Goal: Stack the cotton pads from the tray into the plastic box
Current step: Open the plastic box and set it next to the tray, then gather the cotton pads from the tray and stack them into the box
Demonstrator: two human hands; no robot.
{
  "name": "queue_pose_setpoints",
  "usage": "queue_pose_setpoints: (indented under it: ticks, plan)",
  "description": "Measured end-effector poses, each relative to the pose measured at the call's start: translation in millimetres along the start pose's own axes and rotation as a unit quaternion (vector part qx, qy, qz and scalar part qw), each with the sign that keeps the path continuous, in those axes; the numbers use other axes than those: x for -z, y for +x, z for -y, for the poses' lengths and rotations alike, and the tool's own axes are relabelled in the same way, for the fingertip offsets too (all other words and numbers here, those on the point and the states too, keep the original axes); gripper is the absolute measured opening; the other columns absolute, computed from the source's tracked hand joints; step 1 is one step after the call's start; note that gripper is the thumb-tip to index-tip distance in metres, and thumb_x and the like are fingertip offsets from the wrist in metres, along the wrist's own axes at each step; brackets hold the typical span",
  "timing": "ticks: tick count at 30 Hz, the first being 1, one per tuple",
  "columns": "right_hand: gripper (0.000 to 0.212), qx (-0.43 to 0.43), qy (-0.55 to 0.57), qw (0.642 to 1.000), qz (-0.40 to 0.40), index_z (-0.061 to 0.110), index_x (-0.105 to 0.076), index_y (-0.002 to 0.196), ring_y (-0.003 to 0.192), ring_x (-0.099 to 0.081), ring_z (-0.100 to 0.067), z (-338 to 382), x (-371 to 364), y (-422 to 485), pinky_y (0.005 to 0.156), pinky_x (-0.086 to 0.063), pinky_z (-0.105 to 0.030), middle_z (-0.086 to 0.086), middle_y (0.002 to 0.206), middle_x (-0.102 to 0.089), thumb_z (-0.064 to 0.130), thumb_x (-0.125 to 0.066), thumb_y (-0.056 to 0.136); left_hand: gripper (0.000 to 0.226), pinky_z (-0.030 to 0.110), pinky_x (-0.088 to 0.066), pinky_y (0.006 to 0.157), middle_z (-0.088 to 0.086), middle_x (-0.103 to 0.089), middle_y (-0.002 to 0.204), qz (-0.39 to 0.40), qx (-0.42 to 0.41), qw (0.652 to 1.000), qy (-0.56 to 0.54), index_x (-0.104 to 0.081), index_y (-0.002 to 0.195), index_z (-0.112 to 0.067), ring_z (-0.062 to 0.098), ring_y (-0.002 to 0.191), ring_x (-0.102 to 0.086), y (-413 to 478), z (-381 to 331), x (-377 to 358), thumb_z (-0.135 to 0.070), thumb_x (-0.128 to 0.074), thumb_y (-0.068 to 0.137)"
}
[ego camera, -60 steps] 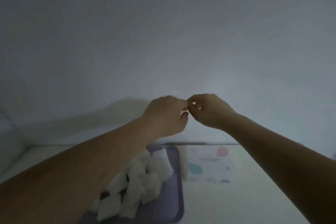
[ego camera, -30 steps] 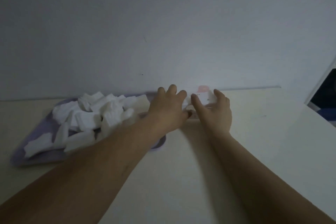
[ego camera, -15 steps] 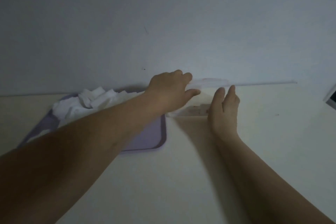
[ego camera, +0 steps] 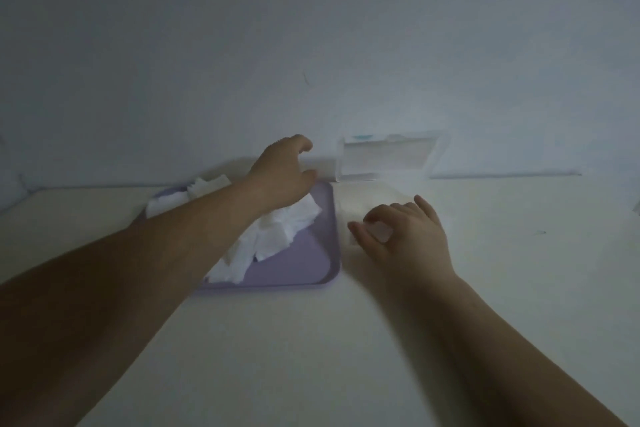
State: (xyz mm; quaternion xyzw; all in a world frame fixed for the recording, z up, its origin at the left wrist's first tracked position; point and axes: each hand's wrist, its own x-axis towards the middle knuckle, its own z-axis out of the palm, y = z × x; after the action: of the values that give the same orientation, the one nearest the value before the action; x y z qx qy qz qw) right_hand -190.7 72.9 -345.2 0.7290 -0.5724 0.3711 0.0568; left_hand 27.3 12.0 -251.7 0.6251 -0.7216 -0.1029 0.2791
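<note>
Clasping the plastic box [ego camera: 364,202], right grip [ego camera: 412,239] curls; left grip [ego camera: 280,177] curled, contents unclear

One tray [ego camera: 298,263], one plastic box [ego camera: 386,158], one heap of cotton pads [ego camera: 277,229], two hands.

The person shows two bare forearms and two hands, a left hand [ego camera: 280,180] and a right hand [ego camera: 405,236], over a single pale table [ego camera: 311,340]. On the table are one purple tray and one clear plastic box. The cotton pads make one loose white heap on the tray. They overlap, and the left forearm covers part of them, so no exact count can be made. At least half a dozen separate edges show.
</note>
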Motion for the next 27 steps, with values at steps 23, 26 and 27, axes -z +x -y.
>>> queue_pose_setpoints:
  ticks: [23, 26, 27]
  plan:
    - [0.062, -0.011, 0.124, 0.992, 0.019, 0.027, -0.045, 0.146, 0.105, -0.068, -0.021, 36, 18, 29, 0.079, -0.058, -0.047, 0.009, 0.168, -0.018, 0.003, -0.05, 0.088, 0.048, 0.033, -0.033, 0.118, 0.0, -0.043, 0.156, 0.142, -0.149, 0.977, 0.064, -0.054, 0.144, -0.031, 0.018, 0.141, -0.044, -80, -14, -9, -0.037, -0.061, 0.097]
    - [0.068, -0.008, 0.062, 0.996, 0.058, 0.024, -0.039, 0.153, 0.144, -0.04, -0.019, 22, 29, 56, 0.106, -0.047, -0.042, 0.007, 0.169, -0.02, 0.006, -0.05, 0.089, 0.034, 0.04, -0.042, 0.11, 0.0, -0.058, 0.141, 0.202, -0.151, 0.965, 0.077, -0.065, 0.132, -0.026, 0.023, 0.128, -0.055, -69, -28, -30, -0.034, -0.049, 0.103]
    - [0.069, 0.004, 0.036, 0.996, 0.076, 0.022, -0.036, 0.155, 0.152, -0.027, -0.021, 18, 30, 64, 0.115, -0.038, -0.042, 0.005, 0.169, -0.021, 0.007, -0.051, 0.09, 0.03, 0.041, -0.046, 0.105, -0.001, -0.063, 0.131, 0.202, -0.16, 0.964, 0.07, -0.069, 0.124, -0.024, 0.022, 0.119, -0.059, -68, -29, -32, -0.031, -0.049, 0.103]
